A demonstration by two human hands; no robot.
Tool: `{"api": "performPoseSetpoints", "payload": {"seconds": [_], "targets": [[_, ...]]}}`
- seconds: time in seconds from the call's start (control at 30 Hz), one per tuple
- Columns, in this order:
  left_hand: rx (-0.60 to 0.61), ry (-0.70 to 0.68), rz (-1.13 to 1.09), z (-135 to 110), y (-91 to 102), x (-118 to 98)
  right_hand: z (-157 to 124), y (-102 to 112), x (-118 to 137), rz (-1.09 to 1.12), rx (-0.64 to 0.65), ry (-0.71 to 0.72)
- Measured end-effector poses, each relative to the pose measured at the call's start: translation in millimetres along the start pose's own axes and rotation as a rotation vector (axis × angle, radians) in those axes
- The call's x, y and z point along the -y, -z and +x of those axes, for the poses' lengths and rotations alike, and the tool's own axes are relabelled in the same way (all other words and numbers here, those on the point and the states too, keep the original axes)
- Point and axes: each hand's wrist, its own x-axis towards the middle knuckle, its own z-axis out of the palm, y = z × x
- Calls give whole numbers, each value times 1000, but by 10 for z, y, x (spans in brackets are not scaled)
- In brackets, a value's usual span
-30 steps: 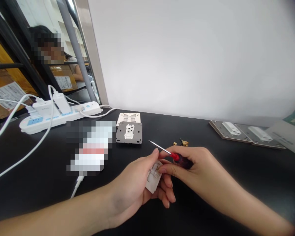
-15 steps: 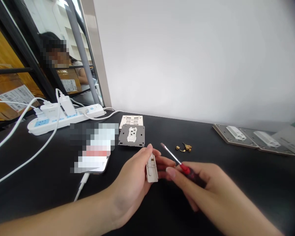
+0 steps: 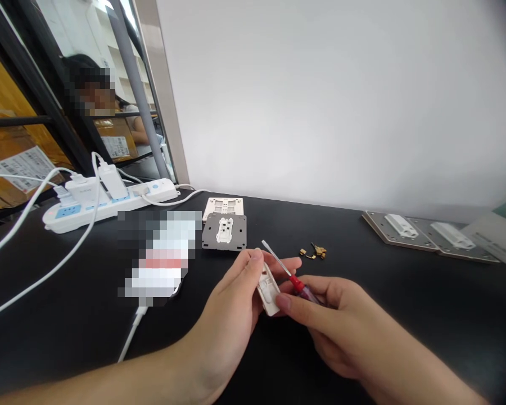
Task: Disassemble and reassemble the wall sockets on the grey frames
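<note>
Over the near part of a black table (image 3: 455, 298), two bare hands meet at centre frame. The left hand (image 3: 225, 301) is closed on a small white plastic socket module (image 3: 269, 291), pinching it between thumb and fingers, with the module tilted. The right hand (image 3: 339, 320) is clenched around a screwdriver (image 3: 296, 284) with a dark handle and red collar. Its thin steel shaft slants up and to the left, passing just beside the module's upper edge; contact between them cannot be confirmed. Beyond the hands lie small brass parts (image 3: 314, 252), a dark grey socket frame (image 3: 224, 232) and, behind it, a cream faceplate (image 3: 222, 206). To the right, two metal plates (image 3: 430, 236) each carry a white module, next to a pale grey card (image 3: 497, 239). To the left, a white power strip (image 3: 109, 203) holds two white chargers (image 3: 88, 188), with white cables (image 3: 37, 225) running across the table. A pixel-blurred object (image 3: 160, 253) lies near the strip. In the upper left, a blurred seated person (image 3: 90, 95) and labelled cardboard boxes (image 3: 118, 138) show through a glass panel (image 3: 46, 73).
</note>
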Motion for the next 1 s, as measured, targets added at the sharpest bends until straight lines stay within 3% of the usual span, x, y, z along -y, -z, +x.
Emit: {"api": "performPoseSetpoints", "payload": {"seconds": [0.2,0.4,0.47,0.6,0.7,0.83,1.0], "targets": [[0,0,-52,26,-7,-11,42,183,33,-46,-81,82],[-38,116,15,40,13,-21,79,381,65,-234,27,165],[45,186,34,52,26,-27,68,398,113,-339,78,190],[346,312,67,60,36,-61,56,357,240,-423,256,266],[413,469,128,49,7,-120,60,307,308,-431,341,263],[351,620,318,22,-42,-165,87,260,325,-499,277,282],[178,534,289,4,-40,-104,134,233,300,-653,91,354]]}}
